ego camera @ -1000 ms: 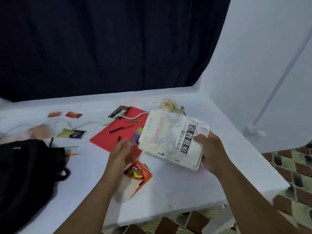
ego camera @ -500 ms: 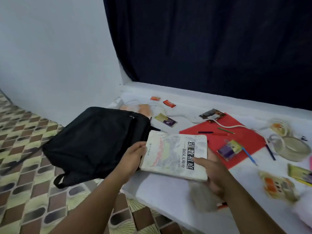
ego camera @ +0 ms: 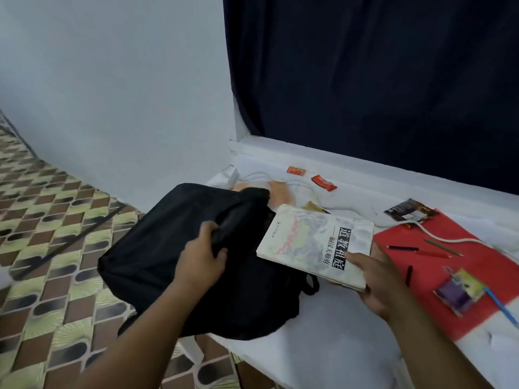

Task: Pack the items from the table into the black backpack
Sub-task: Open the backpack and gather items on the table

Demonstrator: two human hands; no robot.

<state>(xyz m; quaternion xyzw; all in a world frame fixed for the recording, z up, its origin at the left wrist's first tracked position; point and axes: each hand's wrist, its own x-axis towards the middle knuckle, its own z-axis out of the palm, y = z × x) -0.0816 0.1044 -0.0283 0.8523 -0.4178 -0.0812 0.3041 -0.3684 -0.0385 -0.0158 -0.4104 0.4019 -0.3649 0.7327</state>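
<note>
With the left hand (ego camera: 200, 258) gripping the rim of the black backpack (ego camera: 168, 248) at the tabletop (ego camera: 331, 341) edge and the right hand (ego camera: 375, 279) holding the book (ego camera: 314, 242) at its mouth, the slack opening risked catching the book's leading corner.

A pale, plain painted wall (ego camera: 112, 94) is occupying the field from 9 to 12 o'clock. A dark navy fabric curtain (ego camera: 379, 80) is hanging from 12 to 3 o'clock, falling in soft vertical folds, its left edge lying against the wall. A white raised ledge (ego camera: 351, 161) is running directly beneath the curtain's hem, slanting down toward 3 o'clock. A tiled floor (ego camera: 42, 248) patterned in brown, yellow-green and black is spreading from 9 to 7 o'clock, meeting the wall along a dark skirting line (ego camera: 16, 133).
</note>
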